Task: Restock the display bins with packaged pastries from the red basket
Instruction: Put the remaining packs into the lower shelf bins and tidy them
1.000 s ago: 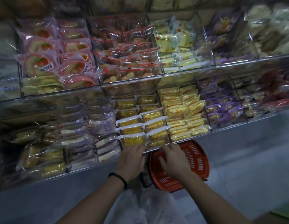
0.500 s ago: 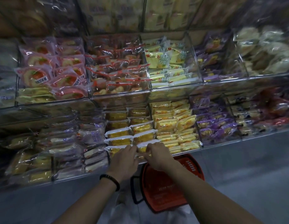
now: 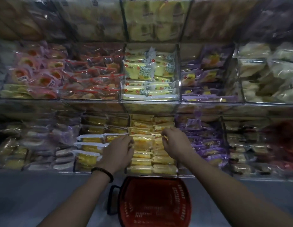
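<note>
The red basket (image 3: 181,202) stands on the floor below the shelf, between my forearms; I see no packets inside it. My left hand (image 3: 119,153) and my right hand (image 3: 175,143) reach into the lower-row bin of yellow pastry packets (image 3: 163,168). Both hands have curled fingers pinching opposite ends of one yellow pastry packet (image 3: 143,143), which lies on top of the stacked rows. A dark bead bracelet sits on my left wrist.
The bin of white-edged yellow cakes (image 3: 88,145) is just left of my hands, with purple packets (image 3: 206,145) to the right. The upper shelf holds pink, red, yellow (image 3: 149,76) and pale packets. A black basket handle (image 3: 109,200) sticks out left. The view is blurred.
Both hands have shifted right from the white-edged cake bin to the yellow packet bin and spread apart. The view has moved closer, with the basket now centred below.
</note>
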Tool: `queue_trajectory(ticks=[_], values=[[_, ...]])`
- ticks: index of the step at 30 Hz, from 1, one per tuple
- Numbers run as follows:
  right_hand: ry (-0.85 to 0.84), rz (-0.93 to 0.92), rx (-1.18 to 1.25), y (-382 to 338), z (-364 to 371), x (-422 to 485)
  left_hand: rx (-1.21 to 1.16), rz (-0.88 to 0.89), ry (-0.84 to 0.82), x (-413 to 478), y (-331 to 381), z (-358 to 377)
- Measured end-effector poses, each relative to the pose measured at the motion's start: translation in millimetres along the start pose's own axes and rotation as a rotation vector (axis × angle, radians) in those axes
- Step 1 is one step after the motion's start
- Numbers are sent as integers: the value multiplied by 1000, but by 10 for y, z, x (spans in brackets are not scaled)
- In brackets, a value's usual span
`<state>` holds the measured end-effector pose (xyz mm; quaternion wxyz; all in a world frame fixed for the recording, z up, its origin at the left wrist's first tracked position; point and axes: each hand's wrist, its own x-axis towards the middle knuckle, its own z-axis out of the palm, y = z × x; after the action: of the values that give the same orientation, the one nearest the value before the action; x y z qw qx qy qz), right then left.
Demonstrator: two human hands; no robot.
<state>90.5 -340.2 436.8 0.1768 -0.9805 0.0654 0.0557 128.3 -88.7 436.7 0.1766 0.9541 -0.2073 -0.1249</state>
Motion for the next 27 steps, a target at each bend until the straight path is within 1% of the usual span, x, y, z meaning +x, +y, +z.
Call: queue_trajectory(ticks=[4,7,11,13,16,18,21,25,27], values=[[8,-45,-100,157,-78,300,57,57,9,371,198,-53],[-6,-46,-165,204,-45,569,142,138,46,768,270,-31],[25,-28,-242,213,93,784,277,160,16,1114,343,115],[27,-42,-309,208,173,834,342,165,-25,1170,374,208],[-27,-59,-337,222,239,897,369,129,-68,1205,284,370],[-74,-48,-348,222,229,938,385,155,-38,1205,202,436],[-89,-48,-365,160,195,1002,396,173,9,1180,118,447],[-95,-51,-402,93,171,1055,395,130,-9,1187,50,424],[-69,-50,-395,89,172,1041,396,113,-22,1204,83,434]])
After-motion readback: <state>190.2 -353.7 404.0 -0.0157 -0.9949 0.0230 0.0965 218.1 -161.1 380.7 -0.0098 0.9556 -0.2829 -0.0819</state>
